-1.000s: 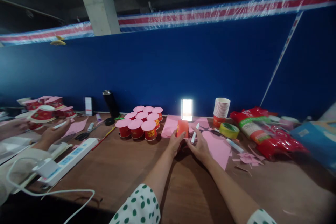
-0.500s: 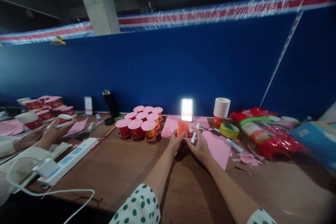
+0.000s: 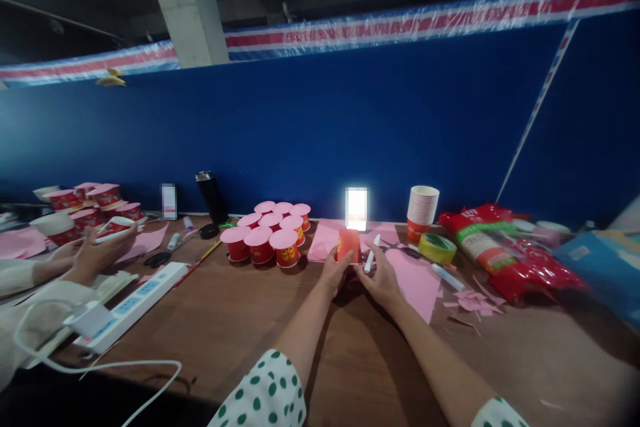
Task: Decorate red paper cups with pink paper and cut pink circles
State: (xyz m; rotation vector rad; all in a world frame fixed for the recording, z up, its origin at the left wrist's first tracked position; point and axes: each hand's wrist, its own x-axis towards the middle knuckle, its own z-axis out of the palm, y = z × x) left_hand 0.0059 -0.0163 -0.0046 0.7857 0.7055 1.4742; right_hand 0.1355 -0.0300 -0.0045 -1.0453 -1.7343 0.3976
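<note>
Brown counter [image 3: 215, 320], red paper cup [image 3: 350, 247] at 12 o'clock, left fingers [image 3: 344, 267] gripping it, right fingers [image 3: 381, 255] pinching a white pen [image 3: 372, 255]. Probably super light and crushable, so I'd hold near the stiffer rim.

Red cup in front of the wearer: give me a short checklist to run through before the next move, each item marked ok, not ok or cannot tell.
1. Red cup held in the left hand: ok.
2. White pen in the right hand: ok, held beside the cup.
3. Pen uncapped: cannot tell, too small to make out.
4. Pink-topped cups upright and apart from the hands: ok.
5. Stack of cups upright: ok.
6. Pink scraps tidied away: not ok, they lie loose on the table.
</note>
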